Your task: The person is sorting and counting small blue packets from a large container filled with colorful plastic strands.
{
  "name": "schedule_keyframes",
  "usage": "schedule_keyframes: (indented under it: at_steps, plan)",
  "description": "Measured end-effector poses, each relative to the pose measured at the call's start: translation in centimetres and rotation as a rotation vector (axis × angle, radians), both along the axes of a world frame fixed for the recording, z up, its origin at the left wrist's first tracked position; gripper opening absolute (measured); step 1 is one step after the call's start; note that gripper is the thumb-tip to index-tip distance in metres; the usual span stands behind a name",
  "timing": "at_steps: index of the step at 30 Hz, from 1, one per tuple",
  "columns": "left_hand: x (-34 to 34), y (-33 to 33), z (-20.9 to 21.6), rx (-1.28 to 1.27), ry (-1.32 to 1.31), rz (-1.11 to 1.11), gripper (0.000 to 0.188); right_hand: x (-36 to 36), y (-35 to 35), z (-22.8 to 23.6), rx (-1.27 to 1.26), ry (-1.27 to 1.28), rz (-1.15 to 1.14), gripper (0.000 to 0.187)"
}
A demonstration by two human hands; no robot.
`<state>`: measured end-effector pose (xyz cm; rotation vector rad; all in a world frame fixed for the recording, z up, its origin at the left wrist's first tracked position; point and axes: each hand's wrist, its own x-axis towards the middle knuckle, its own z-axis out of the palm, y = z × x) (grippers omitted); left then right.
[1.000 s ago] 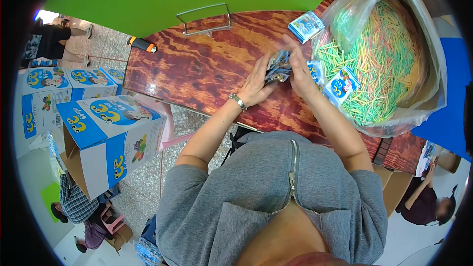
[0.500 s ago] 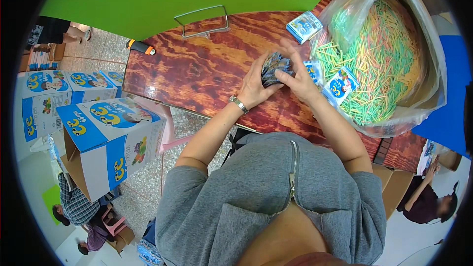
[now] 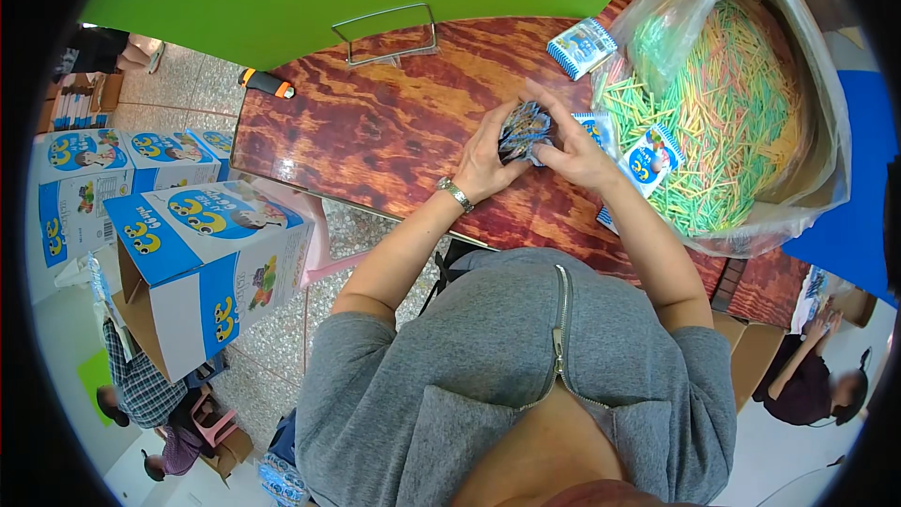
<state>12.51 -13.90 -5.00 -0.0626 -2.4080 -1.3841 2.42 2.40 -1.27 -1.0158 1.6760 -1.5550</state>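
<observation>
Both hands are wrapped round one stack of small foil packets (image 3: 524, 134), seen by their crimped edges, above the wood-patterned table (image 3: 375, 122). My left hand (image 3: 484, 161), with a metal watch on its wrist, grips the stack from the left. On the stack's right side, my right hand (image 3: 574, 152) presses its thumb in front and curls its fingers behind. Beside the right hand lies a blue-and-white packet (image 3: 649, 161), at the edge of the candy heap. Another packet (image 3: 598, 131) shows partly behind that hand. A further bundle of packets (image 3: 582, 48) rests at the table's far side.
A large plastic-lined box holds pastel candy sticks (image 3: 723, 122) at the right. The table also carries a wire stand (image 3: 389, 35) and an orange-black cutter (image 3: 268, 84). Printed cartons (image 3: 211, 263) stand at the left. Co-workers (image 3: 145, 380) are at left and right edges.
My right hand's fingers have closed further over the stack of packets, and its thumb has shifted slightly. The left hand stays nearly in place.
</observation>
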Motion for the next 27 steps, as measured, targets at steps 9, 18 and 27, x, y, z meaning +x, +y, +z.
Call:
schedule_keyframes:
  at_steps: [9, 18, 27]
  plan:
    - [0.5, 0.3, 0.4, 0.047, -0.017, 0.076, 0.087, 1.8, -1.1, -0.5, -0.144, -0.144, -0.201, 0.086]
    - [0.5, -0.2, -2.0, 0.107, -0.14, -0.077, 0.055, 2.3, -1.4, -1.2, -0.221, 0.147, -0.164, 0.124]
    - [0.4, 9.4, 5.1, 0.115, -0.169, -0.607, 0.062, 11.2, 14.7, 7.8, -0.058, 0.289, -0.636, 0.114]
